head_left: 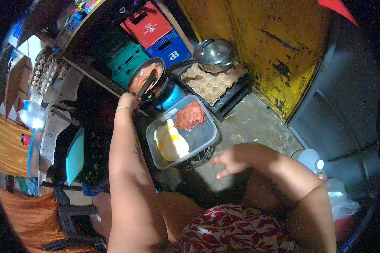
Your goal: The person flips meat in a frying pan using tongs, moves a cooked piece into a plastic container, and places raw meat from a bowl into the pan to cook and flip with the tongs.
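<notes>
My left hand (pixel 128 101) is stretched out at the frying pan's near edge, closed around the handle of a dark spatula (pixel 147 83). Its blade rests among pinkish-orange meat slices (pixel 140 80) in the frying pan (pixel 162 67), which sits above a blue gas canister (pixel 169 96). Beside the pan stands a clear plastic container (pixel 214 131) with fried eggs (pixel 173 145) and a pile of reddish meat slices (pixel 190 116). My right hand (pixel 229 161) hovers right of the container, empty, fingers apart.
Beyond the container, a brown egg-tray sheet (pixel 211 82) lies on a black stove, with a lidded metal pot (pixel 214 55) behind it. Red (pixel 147 26), blue (pixel 169 48) and green crates (pixel 124 61) stack at the back. A yellow panel (pixel 278 55) bounds the right.
</notes>
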A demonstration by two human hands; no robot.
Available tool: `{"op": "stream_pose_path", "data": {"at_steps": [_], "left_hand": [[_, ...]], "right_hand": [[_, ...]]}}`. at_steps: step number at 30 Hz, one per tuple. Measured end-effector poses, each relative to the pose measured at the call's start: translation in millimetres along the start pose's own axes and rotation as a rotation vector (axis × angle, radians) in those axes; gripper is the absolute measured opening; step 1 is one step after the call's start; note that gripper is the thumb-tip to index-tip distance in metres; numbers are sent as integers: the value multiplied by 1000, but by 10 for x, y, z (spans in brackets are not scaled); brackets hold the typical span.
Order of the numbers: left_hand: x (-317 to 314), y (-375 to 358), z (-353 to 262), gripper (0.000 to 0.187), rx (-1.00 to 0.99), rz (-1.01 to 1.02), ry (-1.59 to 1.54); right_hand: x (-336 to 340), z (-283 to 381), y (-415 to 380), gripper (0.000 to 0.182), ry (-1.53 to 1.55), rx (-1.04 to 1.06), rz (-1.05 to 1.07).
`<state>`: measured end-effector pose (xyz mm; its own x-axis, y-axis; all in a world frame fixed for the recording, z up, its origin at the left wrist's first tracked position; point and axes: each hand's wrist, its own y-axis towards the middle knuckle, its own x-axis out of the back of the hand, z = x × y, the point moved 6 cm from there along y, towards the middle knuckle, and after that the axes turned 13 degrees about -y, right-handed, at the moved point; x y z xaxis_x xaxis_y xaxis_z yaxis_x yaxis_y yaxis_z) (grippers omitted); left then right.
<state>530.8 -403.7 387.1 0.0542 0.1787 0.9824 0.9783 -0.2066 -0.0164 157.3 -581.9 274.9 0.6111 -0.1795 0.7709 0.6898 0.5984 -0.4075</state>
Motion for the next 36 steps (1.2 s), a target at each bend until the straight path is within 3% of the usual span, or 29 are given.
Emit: {"op": "stream_pose_path", "data": {"at_steps": [4, 6, 16, 36], "left_hand": [[54, -49, -95, 23, 29, 55, 70], [94, 44, -106, 23, -68, -95, 126], [154, -203, -437, 26, -56, -176, 127], [159, -131, -498, 31, -21, -94, 181]], "right_hand": [[23, 17, 4, 73, 5, 24, -23], [37, 18, -3, 73, 10, 26, -21], [26, 12, 5, 73, 19, 39, -38], [56, 43, -36, 71, -23, 16, -32]]}}
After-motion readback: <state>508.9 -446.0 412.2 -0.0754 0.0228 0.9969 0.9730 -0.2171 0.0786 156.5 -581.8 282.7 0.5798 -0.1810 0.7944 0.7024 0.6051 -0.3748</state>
